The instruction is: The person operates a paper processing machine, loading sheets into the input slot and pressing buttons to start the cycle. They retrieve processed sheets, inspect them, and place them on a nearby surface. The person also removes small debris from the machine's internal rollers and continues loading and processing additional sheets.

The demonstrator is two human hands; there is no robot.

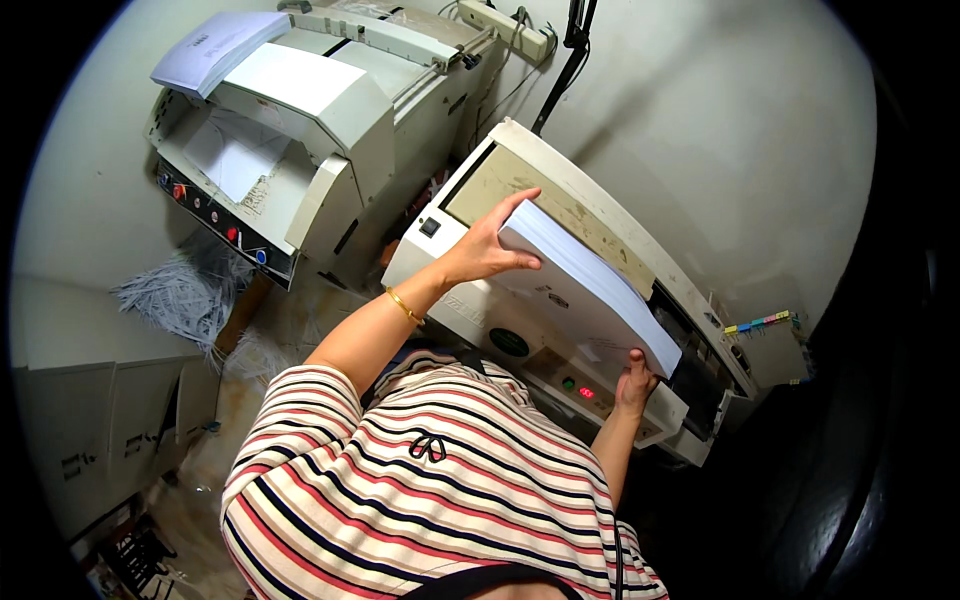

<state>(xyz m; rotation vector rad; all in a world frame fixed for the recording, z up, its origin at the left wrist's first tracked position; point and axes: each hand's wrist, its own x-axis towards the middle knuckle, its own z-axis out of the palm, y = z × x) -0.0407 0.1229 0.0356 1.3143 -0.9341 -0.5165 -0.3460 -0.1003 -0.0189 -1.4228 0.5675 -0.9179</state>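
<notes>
A thick paper stack [575,290] is held slantwise over the cream machine [550,165]: toward that machine's left side, the left hand [500,245] grips one end between thumb and fingers; toward its right side, the right hand [634,382] clasps the other, thumb on the cover. Left of it are a grey machine [420,130] and shredded paper [185,295]

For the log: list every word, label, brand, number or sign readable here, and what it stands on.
Paper block held between left hand and right hand: cover print, too small to read.
Display on the near machine: red lit digits, not copied here.
Round dark label on its front: too small to read.
Pale lettering on its front: too faint to read.
Paper stack on the far machine: print too small to read.
</notes>
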